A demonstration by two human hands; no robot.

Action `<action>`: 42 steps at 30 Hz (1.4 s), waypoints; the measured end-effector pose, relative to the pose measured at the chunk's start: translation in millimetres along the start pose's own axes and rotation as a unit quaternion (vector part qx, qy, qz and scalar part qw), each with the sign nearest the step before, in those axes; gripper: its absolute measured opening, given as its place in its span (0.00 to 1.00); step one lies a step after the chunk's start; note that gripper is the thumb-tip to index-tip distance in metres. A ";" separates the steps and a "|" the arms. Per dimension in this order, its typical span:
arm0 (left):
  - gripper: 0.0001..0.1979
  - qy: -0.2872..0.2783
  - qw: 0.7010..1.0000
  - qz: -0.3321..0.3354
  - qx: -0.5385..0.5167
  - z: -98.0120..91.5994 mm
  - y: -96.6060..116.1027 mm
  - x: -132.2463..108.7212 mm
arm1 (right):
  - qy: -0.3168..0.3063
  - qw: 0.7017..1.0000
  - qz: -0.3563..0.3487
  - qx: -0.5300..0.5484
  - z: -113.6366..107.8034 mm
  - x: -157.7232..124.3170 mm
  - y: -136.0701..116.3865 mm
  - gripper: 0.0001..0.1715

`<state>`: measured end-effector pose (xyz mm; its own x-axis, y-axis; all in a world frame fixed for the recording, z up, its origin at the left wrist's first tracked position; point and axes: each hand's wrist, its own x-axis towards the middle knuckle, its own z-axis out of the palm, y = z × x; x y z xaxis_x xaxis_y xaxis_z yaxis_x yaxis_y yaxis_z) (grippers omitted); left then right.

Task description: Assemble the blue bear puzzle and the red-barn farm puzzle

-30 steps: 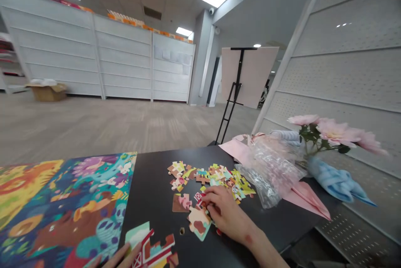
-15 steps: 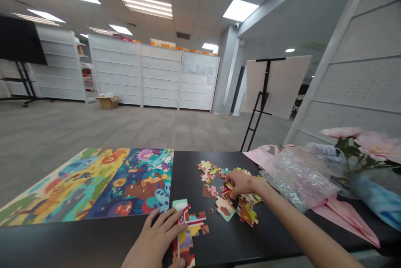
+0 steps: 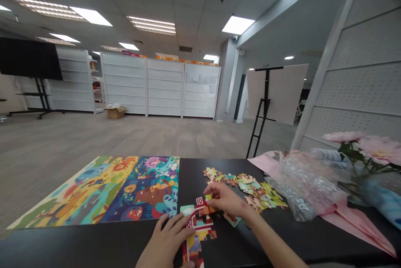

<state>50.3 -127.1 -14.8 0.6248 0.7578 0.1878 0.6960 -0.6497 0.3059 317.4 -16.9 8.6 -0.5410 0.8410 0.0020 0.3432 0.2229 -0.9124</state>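
Observation:
My left hand (image 3: 167, 236) lies flat, fingers spread, over the left edge of a small joined section of jigsaw puzzle (image 3: 194, 243) on the black table. That section shows red beams, a white-crossed window and yellow parts. Just above it, my right hand (image 3: 228, 199) pinches a red and yellow puzzle piece (image 3: 200, 206) with a white-crossed window on it. The piece is close to the section's upper edge; whether they touch, I cannot tell. Loose puzzle pieces (image 3: 250, 184) are heaped behind and to the right of my right hand, and its wrist partly covers another piece (image 3: 232, 220).
Two finished-looking animal pictures (image 3: 134, 192) lie side by side on the table's left. Crumpled clear plastic wrap (image 3: 308, 188) and pink paper (image 3: 357, 224) lie at the right, beside pink flowers (image 3: 376, 146) in a vase. An easel (image 3: 261, 113) stands beyond the table.
My right hand has moved left from the loose heap to the joined section, bringing a red puzzle piece with it. My left hand stays on the section. The camera view has tilted up slightly.

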 end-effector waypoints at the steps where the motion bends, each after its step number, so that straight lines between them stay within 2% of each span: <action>1: 0.31 -0.002 1.000 0.002 0.001 0.0 -0.5 0.1 | -0.001 1.000 0.000 0.004 10.6 2.1 3.5 0.16; 4: 0.31 -0.012 1.000 -0.002 -0.005 -3.9 3.8 -0.7 | 0.019 1.000 -0.009 -0.021 24.3 2.9 11.3 0.11; 12: 0.26 0.030 0.999 -0.040 0.006 -7.4 19.6 -4.8 | 0.048 0.987 -0.031 -0.152 18.5 -6.0 8.2 0.10; 19: 0.26 0.014 0.998 -0.057 0.001 -8.5 22.4 -4.8 | 0.078 0.960 -0.033 -0.266 22.9 -8.9 -1.9 0.11; 31: 0.26 -0.011 0.997 -0.082 -0.005 -9.6 26.8 -3.4 | 0.068 0.968 -0.074 -0.230 21.4 -12.7 1.7 0.13; 36: 0.27 0.010 0.997 -0.073 0.000 -8.2 25.9 -4.5 | 0.070 0.971 -0.085 -0.213 21.7 -14.7 -3.1 0.13; 42: 0.26 0.021 0.997 -0.069 0.007 -6.1 23.9 -3.2 | 0.078 0.989 -0.074 -0.101 21.3 -12.5 -7.3 0.09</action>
<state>62.8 -144.7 -2.4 0.5076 0.8418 0.1834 0.7792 -0.5394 0.3192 305.4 -39.5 6.5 -0.4776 0.8538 0.2072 0.4233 0.4303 -0.7973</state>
